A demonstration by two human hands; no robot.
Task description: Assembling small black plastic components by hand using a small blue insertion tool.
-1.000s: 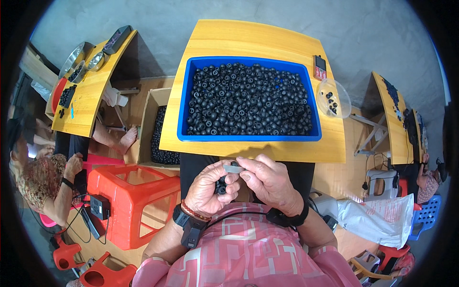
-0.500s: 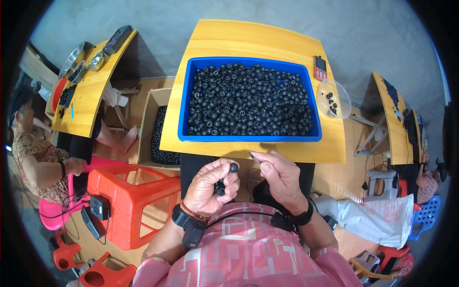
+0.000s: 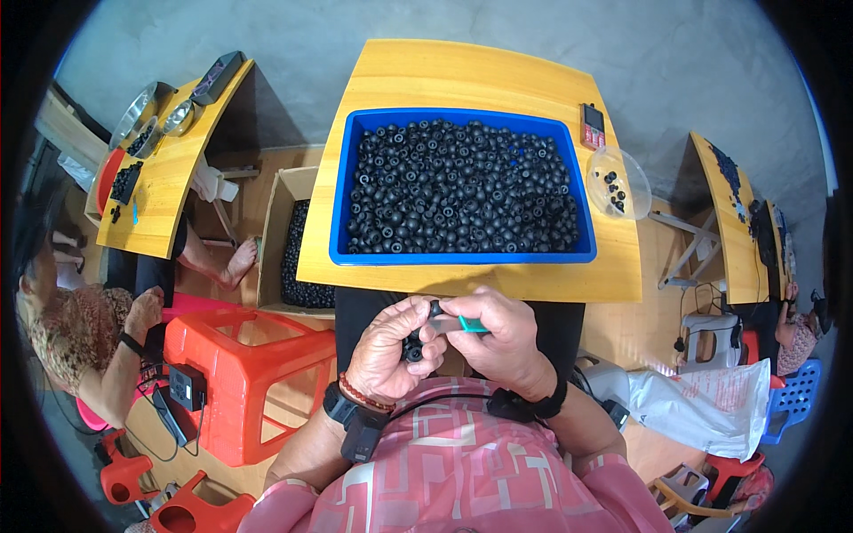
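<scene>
My left hand (image 3: 391, 348) is closed round several small black balls. One black ball (image 3: 435, 309) is pinched at its fingertips, and another hollow-ended ball (image 3: 412, 350) shows between the curled fingers. My right hand (image 3: 505, 336) is closed on a small green-handled blade (image 3: 474, 325), whose thin pale end reaches toward my left fingers. Both hands are close together over my lap, just below the table's near edge; whether the blade touches the pinched ball I cannot tell. Beyond them a blue tray (image 3: 462, 258) full of similar black balls lies on the yellow table (image 3: 480, 75).
On the table's right are a clear round lid (image 3: 638, 191) with several balls and a red keypad phone (image 3: 593, 126). A cardboard box (image 3: 274, 222) of balls stands left of the table. A red stool (image 3: 222, 355) is at my left; a person (image 3: 80, 346) sits beyond it.
My right hand has moved left, up to my left hand, and turned so that the green handle shows. The person at the left has leaned and raised a forearm.
</scene>
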